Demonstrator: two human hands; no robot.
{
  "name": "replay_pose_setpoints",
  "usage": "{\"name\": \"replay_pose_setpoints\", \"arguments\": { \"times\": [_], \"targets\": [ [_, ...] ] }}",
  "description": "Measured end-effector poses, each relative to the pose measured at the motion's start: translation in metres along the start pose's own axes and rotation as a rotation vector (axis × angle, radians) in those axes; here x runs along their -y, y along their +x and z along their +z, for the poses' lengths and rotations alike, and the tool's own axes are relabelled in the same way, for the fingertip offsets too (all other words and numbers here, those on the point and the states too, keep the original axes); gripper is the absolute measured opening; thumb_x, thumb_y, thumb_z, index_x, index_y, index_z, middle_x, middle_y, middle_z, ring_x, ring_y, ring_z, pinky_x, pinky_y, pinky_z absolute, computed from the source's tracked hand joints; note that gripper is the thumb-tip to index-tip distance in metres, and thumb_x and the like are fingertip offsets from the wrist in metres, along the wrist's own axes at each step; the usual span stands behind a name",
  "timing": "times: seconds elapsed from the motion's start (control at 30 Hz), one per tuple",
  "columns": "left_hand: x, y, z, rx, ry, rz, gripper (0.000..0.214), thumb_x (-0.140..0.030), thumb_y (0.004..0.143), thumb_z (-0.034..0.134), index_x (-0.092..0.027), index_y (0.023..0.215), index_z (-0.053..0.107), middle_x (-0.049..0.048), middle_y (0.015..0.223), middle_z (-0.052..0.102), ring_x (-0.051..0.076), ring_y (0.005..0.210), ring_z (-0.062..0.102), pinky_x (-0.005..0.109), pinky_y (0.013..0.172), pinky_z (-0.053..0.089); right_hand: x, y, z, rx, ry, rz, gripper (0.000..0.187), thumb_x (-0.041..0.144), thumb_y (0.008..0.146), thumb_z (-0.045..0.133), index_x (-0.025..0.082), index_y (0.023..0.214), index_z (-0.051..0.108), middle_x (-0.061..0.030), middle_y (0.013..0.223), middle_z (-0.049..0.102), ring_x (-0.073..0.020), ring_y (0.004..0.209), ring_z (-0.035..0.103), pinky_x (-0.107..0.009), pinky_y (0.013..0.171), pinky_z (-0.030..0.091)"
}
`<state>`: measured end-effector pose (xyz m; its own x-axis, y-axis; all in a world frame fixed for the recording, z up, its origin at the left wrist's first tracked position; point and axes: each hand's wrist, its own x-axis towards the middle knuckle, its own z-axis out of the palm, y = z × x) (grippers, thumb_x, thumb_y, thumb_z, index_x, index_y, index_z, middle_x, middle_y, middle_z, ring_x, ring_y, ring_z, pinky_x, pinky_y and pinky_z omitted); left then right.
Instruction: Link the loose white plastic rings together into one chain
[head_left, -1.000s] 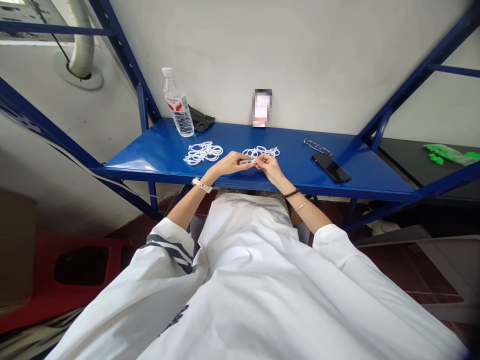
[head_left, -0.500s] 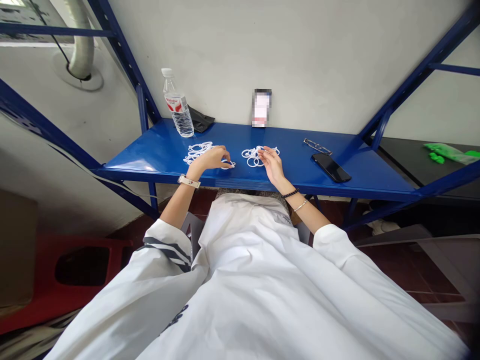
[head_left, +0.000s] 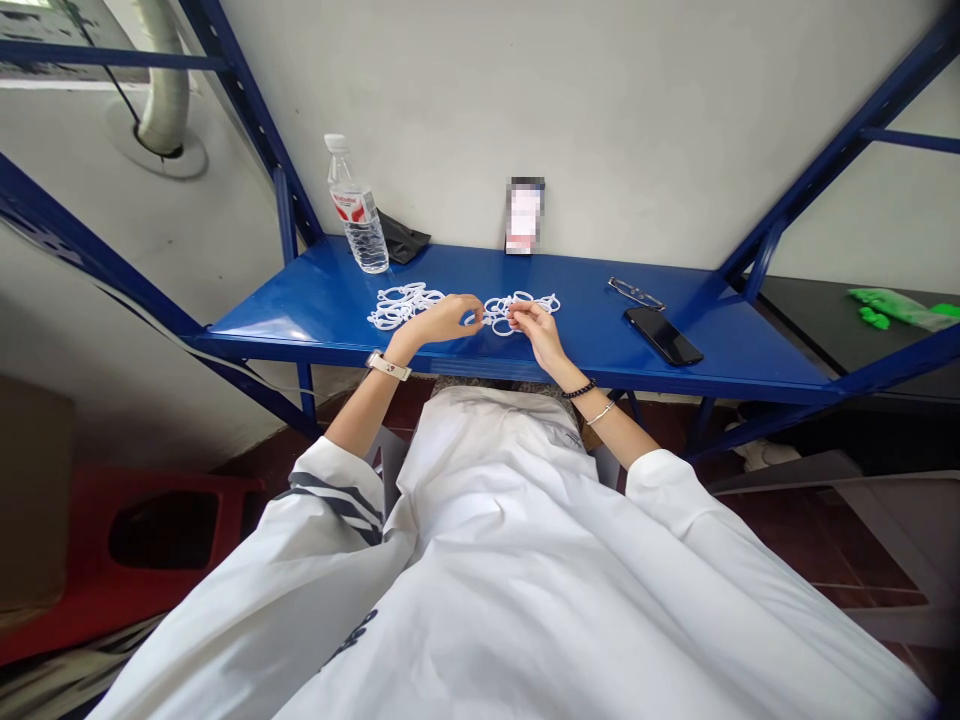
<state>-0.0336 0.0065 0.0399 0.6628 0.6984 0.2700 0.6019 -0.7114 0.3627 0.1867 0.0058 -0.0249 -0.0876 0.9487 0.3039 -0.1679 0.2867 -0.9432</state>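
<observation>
Two groups of thin white plastic-looking rings, each with a small knob, lie on the blue table (head_left: 585, 345). My left hand (head_left: 446, 318) is closed in a pinch on a white ring (head_left: 472, 319), just right of the left pile of rings (head_left: 401, 303). My right hand (head_left: 541, 330) is at the near edge of the right group of rings (head_left: 551, 301), its thumb and fingers pinched together. Whatever sits between those fingertips is too small to make out. Only a small gap separates the two hands.
A water bottle (head_left: 360, 225) stands at the back left, beside a black pouch (head_left: 405, 240). One phone (head_left: 525, 218) leans on the wall. Eyeglasses (head_left: 636, 293) and a black phone (head_left: 664, 336) lie to the right. Blue frame posts (head_left: 780, 215) flank the table.
My left hand has moved right with the white ring, toward my right hand. My right hand's fingers have come together in a pinch and shifted slightly left.
</observation>
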Motion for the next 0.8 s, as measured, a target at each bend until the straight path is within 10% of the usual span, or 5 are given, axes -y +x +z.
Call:
{"name": "replay_pose_setpoints", "arguments": {
  "times": [0.27,0.5,0.8],
  "targets": [
    [-0.012,0.003,0.009,-0.097,-0.011,0.066,0.016,-0.033,0.089,0.059,-0.017,0.091,0.063,0.0109,0.106,0.065,0.026,0.104,0.06,0.039,0.094,0.048,0.002,-0.004,0.006,0.202,-0.133,-0.038,0.048,0.057,0.07,0.084,0.025,0.1,0.065,-0.0012,0.085,0.069,-0.017,0.077,0.066,-0.033,0.076,0.06],
    [-0.009,0.006,0.019,-0.188,-0.16,-0.009,0.047,-0.045,0.088,0.066,-0.015,0.124,0.054,0.011,0.109,0.065,0.023,0.097,0.063,0.035,0.085,0.051,0.003,-0.004,0.005,0.127,-0.084,-0.062,0.048,0.06,0.066,0.085,0.024,0.093,0.068,-0.0034,0.089,0.073,-0.021,0.086,0.07,-0.037,0.083,0.061],
    [-0.003,0.01,0.023,0.015,-0.646,-0.294,0.045,-0.059,0.097,0.047,-0.016,0.094,0.059,0.0053,0.078,0.07,0.016,0.068,0.069,0.029,0.07,0.054,0.003,-0.004,0.003,0.129,-0.081,-0.089,0.045,0.056,0.066,0.086,0.023,0.091,0.069,-0.0052,0.102,0.074,-0.0233,0.102,0.069,-0.039,0.096,0.058]
  ]
}}
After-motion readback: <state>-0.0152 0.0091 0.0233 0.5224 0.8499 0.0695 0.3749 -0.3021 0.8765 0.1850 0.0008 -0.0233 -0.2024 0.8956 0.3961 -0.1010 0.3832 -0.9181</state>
